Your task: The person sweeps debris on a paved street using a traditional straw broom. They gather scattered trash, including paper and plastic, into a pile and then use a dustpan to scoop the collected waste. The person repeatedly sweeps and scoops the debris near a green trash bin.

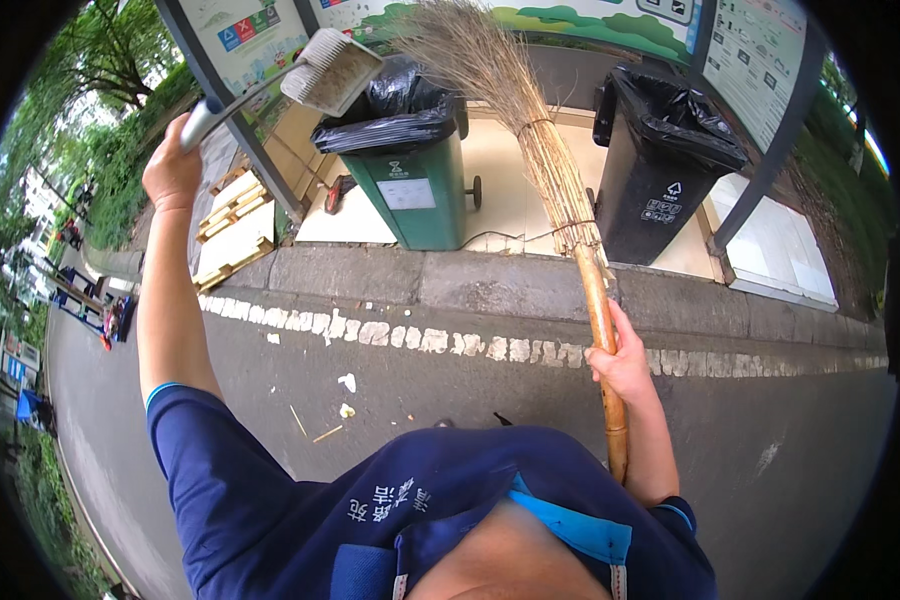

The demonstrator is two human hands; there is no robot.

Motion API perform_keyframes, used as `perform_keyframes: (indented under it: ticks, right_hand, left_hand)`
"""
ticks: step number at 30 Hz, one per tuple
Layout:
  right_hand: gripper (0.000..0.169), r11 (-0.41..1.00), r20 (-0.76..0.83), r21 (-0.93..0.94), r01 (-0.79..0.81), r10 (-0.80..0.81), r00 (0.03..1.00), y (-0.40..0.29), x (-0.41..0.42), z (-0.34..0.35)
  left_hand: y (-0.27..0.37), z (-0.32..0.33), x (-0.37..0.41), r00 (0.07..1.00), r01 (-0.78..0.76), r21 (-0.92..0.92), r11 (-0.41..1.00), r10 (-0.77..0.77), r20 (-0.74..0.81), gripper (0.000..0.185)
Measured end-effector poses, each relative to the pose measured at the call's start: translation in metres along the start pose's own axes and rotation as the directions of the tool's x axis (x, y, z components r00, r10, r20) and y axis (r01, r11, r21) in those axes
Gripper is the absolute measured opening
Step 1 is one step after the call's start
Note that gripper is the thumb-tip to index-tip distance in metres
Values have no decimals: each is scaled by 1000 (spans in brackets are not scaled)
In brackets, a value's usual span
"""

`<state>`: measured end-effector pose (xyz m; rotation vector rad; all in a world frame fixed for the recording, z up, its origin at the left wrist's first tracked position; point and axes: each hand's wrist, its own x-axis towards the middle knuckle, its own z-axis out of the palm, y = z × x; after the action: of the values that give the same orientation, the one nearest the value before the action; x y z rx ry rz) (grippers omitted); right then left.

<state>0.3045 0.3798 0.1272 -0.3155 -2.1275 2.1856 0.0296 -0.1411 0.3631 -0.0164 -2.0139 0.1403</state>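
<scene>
My left hand [171, 169], raised at the upper left, is closed around the handle of a long-handled dustpan [332, 73]. The pan is tilted over the left side of a green wheeled bin [412, 199] lined with a black bag. On the right, my right hand [624, 360] grips the bamboo handle of a twig broom [547, 161], whose bristles point up and away from me. Behind the broom to the right stands a black wheeled bin [649, 191], also bag-lined. White scraps [346, 382] and thin sticks [328, 433] lie on the asphalt before me.
A stone kerb [487, 285] runs across in front of the tiled bin platform. Wooden pallets [236, 225] lean at its left, near a metal post [232, 112]. A red-headed tool [334, 196] rests beside the green bin. Farther left, a cart [112, 311] stands on the road.
</scene>
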Motion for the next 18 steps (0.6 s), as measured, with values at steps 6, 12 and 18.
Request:
perform_keyframes:
  ticks: [6, 12, 18]
  right_hand:
    - [82, 993, 258, 24, -116, 106, 960, 4, 3, -13]
    - [78, 940, 411, -224, -255, 329, 850, 54, -26, -14]
    - [77, 872, 540, -351, -342, 487, 687, 150, -9, 15]
  left_hand:
    - [-139, -28, -113, 587, 697, -609, 380, -789, 180, 23]
    - [-183, -125, -345, -69, 814, -522, -257, -933, 353, 25]
    - [-153, -197, -508, -345, 824, -370, -430, -897, 275, 21]
